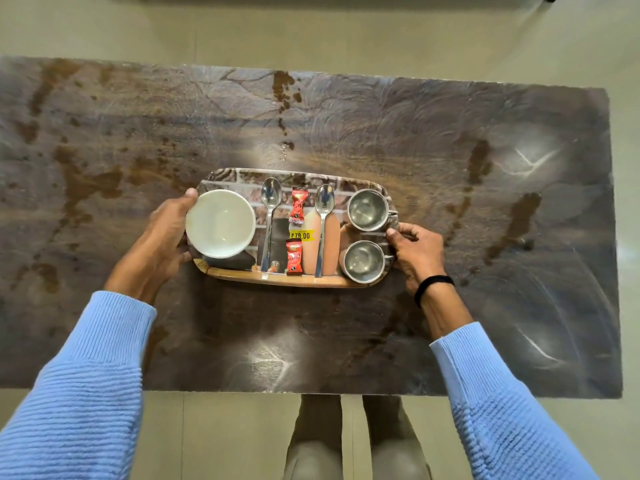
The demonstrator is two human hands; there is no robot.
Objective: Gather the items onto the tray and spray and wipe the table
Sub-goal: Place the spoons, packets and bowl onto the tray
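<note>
Left hand: grasping tray at its left end, beside white bowl. Tray: mid-tabletop, loaded (spoons, sachets, steel cups). Right hand: gripping right end. Advice: lift level, both ends together, before spraying.

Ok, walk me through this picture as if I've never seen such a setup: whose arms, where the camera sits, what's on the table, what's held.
There is no machine here. A person wears one camera on the head, looking down, so you see their own two arms in blue sleeves and their legs below the table edge. The left hand and right hand grip the two ends of a tray that sits on a brown stone table. On the tray are a white bowl, two spoons, two red sachets and two steel cups. Whether the tray is lifted I cannot tell. Rusty patches mark the tabletop; no spray bottle or cloth shows.
</note>
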